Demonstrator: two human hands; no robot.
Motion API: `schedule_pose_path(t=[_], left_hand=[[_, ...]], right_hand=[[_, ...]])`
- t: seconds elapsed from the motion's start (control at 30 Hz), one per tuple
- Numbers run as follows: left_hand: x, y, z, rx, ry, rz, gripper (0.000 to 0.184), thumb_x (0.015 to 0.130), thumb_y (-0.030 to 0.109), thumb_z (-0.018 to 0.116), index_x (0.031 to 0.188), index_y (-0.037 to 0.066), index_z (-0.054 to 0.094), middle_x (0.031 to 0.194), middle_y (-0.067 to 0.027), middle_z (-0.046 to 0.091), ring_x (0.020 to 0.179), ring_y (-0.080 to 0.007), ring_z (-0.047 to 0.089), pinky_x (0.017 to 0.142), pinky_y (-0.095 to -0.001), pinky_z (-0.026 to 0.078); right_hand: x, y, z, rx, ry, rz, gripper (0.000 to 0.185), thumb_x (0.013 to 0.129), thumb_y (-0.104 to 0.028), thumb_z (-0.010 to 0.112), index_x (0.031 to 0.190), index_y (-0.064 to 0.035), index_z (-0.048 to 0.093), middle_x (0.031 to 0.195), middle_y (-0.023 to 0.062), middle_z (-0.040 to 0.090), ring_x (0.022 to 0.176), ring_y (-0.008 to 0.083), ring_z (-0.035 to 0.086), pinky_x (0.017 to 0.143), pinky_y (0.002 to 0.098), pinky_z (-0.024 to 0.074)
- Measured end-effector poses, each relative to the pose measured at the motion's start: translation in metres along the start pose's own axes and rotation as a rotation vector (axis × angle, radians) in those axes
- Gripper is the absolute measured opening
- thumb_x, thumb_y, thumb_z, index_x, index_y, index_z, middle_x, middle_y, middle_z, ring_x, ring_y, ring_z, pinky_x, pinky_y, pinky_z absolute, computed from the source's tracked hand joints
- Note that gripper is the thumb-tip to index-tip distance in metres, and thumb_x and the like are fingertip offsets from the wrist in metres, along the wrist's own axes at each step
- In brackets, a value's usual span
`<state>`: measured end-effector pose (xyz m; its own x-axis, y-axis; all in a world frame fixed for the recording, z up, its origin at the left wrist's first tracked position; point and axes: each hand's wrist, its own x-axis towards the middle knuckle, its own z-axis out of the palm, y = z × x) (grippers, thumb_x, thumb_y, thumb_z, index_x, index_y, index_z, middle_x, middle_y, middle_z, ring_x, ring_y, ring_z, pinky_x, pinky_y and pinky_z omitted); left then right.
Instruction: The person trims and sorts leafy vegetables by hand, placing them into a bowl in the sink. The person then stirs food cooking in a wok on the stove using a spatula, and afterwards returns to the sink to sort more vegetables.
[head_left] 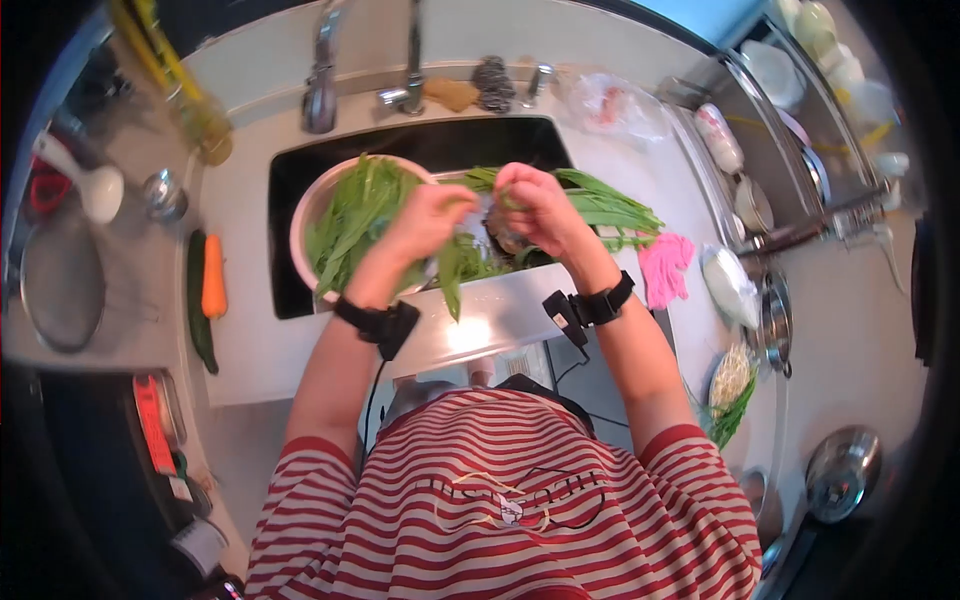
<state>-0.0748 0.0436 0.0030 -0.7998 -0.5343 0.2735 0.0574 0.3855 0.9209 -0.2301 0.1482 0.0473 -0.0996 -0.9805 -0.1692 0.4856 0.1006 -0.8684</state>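
My left hand (pixel 435 222) is closed in a pinch above the sink, slightly blurred, with a bit of leafy greens at its fingertips. Close by on the right, my right hand (pixel 535 208) is curled shut around a piece of leafy greens (pixel 514 200). Long green leaves (pixel 350 225) fill a pale pink basin (pixel 303 245) in the left part of the dark sink (pixel 285 190). More leafy greens (pixel 610 207) lie to the right of my right hand. Loose leaves (pixel 455 275) hang over the sink's front edge. What lies beneath my hands is partly hidden.
A carrot (pixel 213 275) and a cucumber (pixel 200 300) lie left of the sink. Behind it stands the faucet (pixel 410 90). On the right are a pink cloth (pixel 667 270), a plastic bag (pixel 615 105), a dish rack (pixel 760 150) and a bowl of pale sprouts (pixel 733 380).
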Motion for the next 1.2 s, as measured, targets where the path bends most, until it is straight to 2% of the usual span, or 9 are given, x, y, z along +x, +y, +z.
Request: schedule_pose_path(t=[0.13, 0.2, 0.3, 0.57, 0.63, 0.77, 0.97, 1.03, 1.2], left_hand=[[-0.003, -0.001, -0.036, 0.063, 0.253, 0.052, 0.011, 0.084, 0.010, 0.052, 0.087, 0.003, 0.060, 0.071, 0.0012, 0.058, 0.065, -0.0056, 0.050, 0.058, -0.0190, 0.039], [-0.002, 0.004, -0.049, 0.090, 0.305, 0.007, 0.011, 0.087, 0.010, 0.050, 0.087, 0.003, 0.059, 0.073, 0.0007, 0.058, 0.068, -0.0049, 0.050, 0.061, -0.0180, 0.038], [-0.004, 0.003, -0.060, 0.056, 0.388, -0.024, 0.014, 0.087, 0.011, 0.048, 0.086, 0.000, 0.057, 0.074, -0.0028, 0.059, 0.072, -0.0081, 0.053, 0.068, -0.0205, 0.040], [-0.019, -0.007, -0.077, 0.068, 0.477, -0.049, 0.017, 0.091, 0.012, 0.042, 0.083, 0.001, 0.053, 0.074, -0.0011, 0.056, 0.074, -0.0069, 0.049, 0.071, -0.0201, 0.038], [-0.019, -0.008, -0.074, 0.075, 0.472, -0.091, 0.017, 0.091, 0.013, 0.042, 0.083, 0.001, 0.052, 0.070, -0.0004, 0.052, 0.070, -0.0072, 0.050, 0.068, -0.0195, 0.039], [-0.011, -0.014, -0.061, -0.013, 0.447, -0.031, 0.018, 0.091, 0.014, 0.044, 0.081, 0.001, 0.052, 0.064, -0.0003, 0.049, 0.062, -0.0073, 0.050, 0.061, -0.0212, 0.041], [-0.010, -0.008, -0.051, 0.125, 0.495, -0.133, 0.015, 0.081, 0.013, 0.059, 0.075, -0.001, 0.058, 0.062, -0.0008, 0.054, 0.060, -0.0079, 0.050, 0.060, -0.0217, 0.041], [-0.010, 0.003, -0.034, 0.203, 0.496, -0.092, 0.010, 0.074, 0.008, 0.066, 0.076, -0.001, 0.062, 0.071, -0.0025, 0.061, 0.068, -0.0090, 0.054, 0.064, -0.0227, 0.042], [0.004, 0.028, 0.025, 0.059, 0.237, 0.005, 0.013, 0.073, 0.010, 0.066, 0.084, 0.003, 0.066, 0.081, -0.0073, 0.065, 0.072, -0.0118, 0.059, 0.066, -0.0230, 0.045]], right_hand=[[0.008, 0.021, -0.028, -0.731, 0.200, -0.256, 0.010, 0.076, -0.008, 0.055, 0.084, -0.0041, 0.060, 0.064, 0.0023, 0.056, 0.048, 0.0111, 0.049, 0.044, 0.0237, 0.0395], [0.019, 0.049, -0.054, -1.145, -0.018, -0.367, 0.018, 0.072, -0.011, 0.059, 0.089, -0.0072, 0.066, 0.079, 0.0106, 0.064, 0.062, 0.0221, 0.059, 0.061, 0.0314, 0.0480], [0.001, 0.054, -0.056, -1.577, -0.040, -0.055, 0.023, 0.070, -0.013, 0.059, 0.092, -0.0078, 0.066, 0.086, 0.0142, 0.064, 0.080, 0.0275, 0.062, 0.074, 0.0337, 0.0474], [-0.084, -0.007, -0.239, -1.573, 1.109, 0.023, 0.022, 0.073, -0.020, 0.053, 0.082, -0.0034, 0.065, 0.072, 0.0157, 0.063, 0.066, 0.0250, 0.063, 0.063, 0.0366, 0.0489], [-0.111, -0.012, -0.274, -1.245, 1.118, 0.168, 0.022, 0.075, -0.021, 0.055, 0.081, -0.0030, 0.066, 0.072, 0.0140, 0.064, 0.064, 0.0218, 0.063, 0.061, 0.0341, 0.0489], [-0.120, 0.023, -0.336, -1.225, 1.093, 0.043, 0.025, 0.071, -0.026, 0.069, 0.076, -0.0017, 0.065, 0.064, 0.0071, 0.062, 0.058, 0.0132, 0.060, 0.053, 0.0278, 0.0451], [-0.122, 0.004, -0.292, -0.908, 1.142, -0.074, 0.022, 0.072, -0.023, 0.070, 0.075, -0.0019, 0.063, 0.064, 0.0035, 0.061, 0.055, 0.0110, 0.057, 0.050, 0.0238, 0.0436], [-0.117, -0.026, -0.232, -0.599, 1.019, -0.145, 0.018, 0.073, -0.018, 0.068, 0.080, -0.0020, 0.061, 0.065, 0.0018, 0.060, 0.057, 0.0088, 0.057, 0.051, 0.0202, 0.0446], [-0.070, -0.054, -0.099, -0.834, 0.588, -0.315, 0.010, 0.077, -0.008, 0.064, 0.085, -0.0017, 0.060, 0.069, 0.0015, 0.059, 0.061, 0.0073, 0.056, 0.053, 0.0193, 0.0449]])
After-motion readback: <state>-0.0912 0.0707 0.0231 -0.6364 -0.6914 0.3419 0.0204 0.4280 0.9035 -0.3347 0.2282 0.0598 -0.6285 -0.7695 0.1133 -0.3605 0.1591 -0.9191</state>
